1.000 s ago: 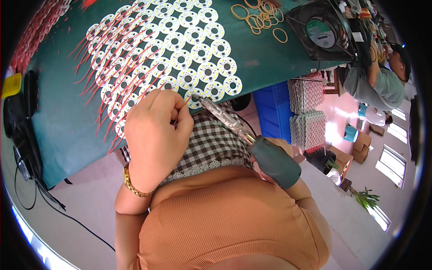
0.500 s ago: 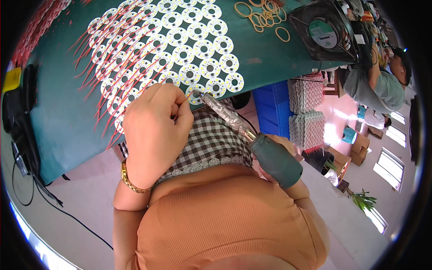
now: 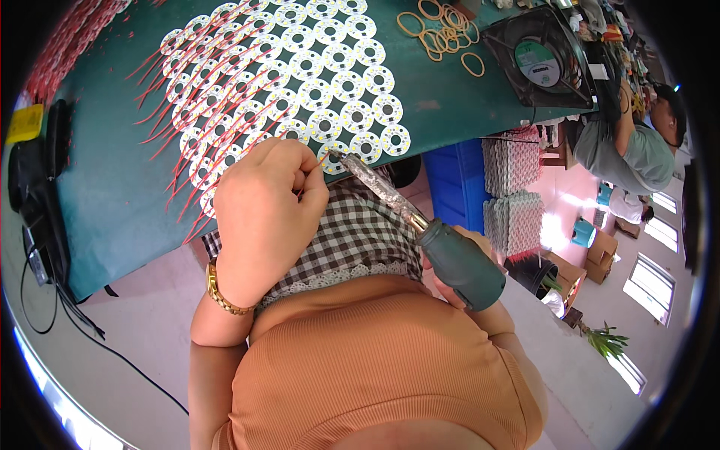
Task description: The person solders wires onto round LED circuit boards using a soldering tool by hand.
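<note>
Head view, the only 1: your left hand (image 3: 268, 206) is closed at thumb and forefinger, apparently pinching a red wire (image 3: 323, 159); the contact inside the pinch is partly hidden. Your right hand (image 3: 477, 240) is wrapped around the handle of a soldering iron (image 3: 463, 268), most of the fingers masked by it. Key relation: the nearest-edge disc board (image 3: 324, 167) lies just beyond and to the right of your left fingertips, so the left hand is nearer to it than the right, which sits well back at the iron's handle. The iron's long axis slants from lower right to upper left, tip over the disc; tip contact cannot be told. The wire rises from the pinch toward that tip. The disc belongs to a joined sheet of white boards (image 3: 349, 86) on the green table (image 3: 450, 112); boards on its left carry red leads slanting down-left. Rubber bands (image 3: 473, 65) and a black fan (image 3: 538, 61) lie farther right.
</note>
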A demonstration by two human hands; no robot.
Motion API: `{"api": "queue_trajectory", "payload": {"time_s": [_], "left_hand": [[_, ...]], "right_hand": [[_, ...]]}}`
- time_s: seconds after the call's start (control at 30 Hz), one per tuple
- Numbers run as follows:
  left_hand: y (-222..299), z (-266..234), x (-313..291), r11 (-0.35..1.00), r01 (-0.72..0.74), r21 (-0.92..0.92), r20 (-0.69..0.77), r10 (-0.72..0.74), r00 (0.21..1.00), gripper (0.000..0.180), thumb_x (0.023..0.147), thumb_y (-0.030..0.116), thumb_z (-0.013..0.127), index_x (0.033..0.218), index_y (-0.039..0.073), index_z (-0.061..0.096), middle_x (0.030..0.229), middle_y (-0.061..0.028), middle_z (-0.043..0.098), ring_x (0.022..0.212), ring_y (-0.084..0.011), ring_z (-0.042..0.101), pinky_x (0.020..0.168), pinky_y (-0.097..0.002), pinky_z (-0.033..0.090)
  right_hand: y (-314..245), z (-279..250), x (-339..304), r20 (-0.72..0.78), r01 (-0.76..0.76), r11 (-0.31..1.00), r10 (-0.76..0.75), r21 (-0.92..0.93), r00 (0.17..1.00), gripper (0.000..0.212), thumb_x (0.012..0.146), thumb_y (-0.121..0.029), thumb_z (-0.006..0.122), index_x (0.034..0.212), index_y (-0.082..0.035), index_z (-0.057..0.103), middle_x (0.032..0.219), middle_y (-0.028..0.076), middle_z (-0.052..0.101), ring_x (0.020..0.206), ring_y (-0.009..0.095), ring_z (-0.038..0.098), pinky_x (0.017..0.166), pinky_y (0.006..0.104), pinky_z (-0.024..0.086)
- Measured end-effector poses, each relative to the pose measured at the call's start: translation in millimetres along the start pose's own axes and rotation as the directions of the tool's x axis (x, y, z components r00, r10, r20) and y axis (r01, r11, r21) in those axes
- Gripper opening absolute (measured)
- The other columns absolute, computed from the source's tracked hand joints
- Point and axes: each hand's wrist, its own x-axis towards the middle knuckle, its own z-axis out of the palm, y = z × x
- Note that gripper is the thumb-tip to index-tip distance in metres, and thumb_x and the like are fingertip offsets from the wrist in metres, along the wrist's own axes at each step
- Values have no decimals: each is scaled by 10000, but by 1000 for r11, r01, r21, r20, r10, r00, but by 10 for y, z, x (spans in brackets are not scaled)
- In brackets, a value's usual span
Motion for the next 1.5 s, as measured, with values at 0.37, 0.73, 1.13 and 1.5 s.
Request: {"api": "queue_trajectory", "payload": {"time_s": [0.37,0.73,1.13,1.5], "left_hand": [[-98,-21,-31,993,-115,29,-24,116,993,135,724,44,717,744,72,587,670,-54,542,573,-249,534,558,-380,425],[-128,-211,-28,898,-177,403,193,106,975,803,676,461,793,1364,164,506,1455,-99,390,1397,-372,275,1026,-669,235],[-235,-396,463,881,-240,407,112,213,971,491,789,369,740,1205,155,593,1310,-114,485,1244,-365,421,935,-544,377],[-1118,-631,2009,375,-84,923,-66,371,926,39,801,104,615,778,99,646,823,-53,609,858,-237,572,769,-389,425]], "right_hand": [[321,213,-198,-70,9,865,30,502,997,645,879,-471,671,1242,27,485,955,113,537,856,200,550,749,336,476],[258,386,63,-161,18,775,109,631,981,514,789,-416,696,1063,-4,557,809,61,574,698,168,553,628,290,448],[283,460,274,-237,92,753,87,652,968,344,874,-198,591,1134,27,578,759,74,603,629,152,571,610,288,485],[216,414,304,-286,151,722,68,676,956,164,846,-162,657,858,-7,603,776,71,598,683,150,593,614,275,485]]}}
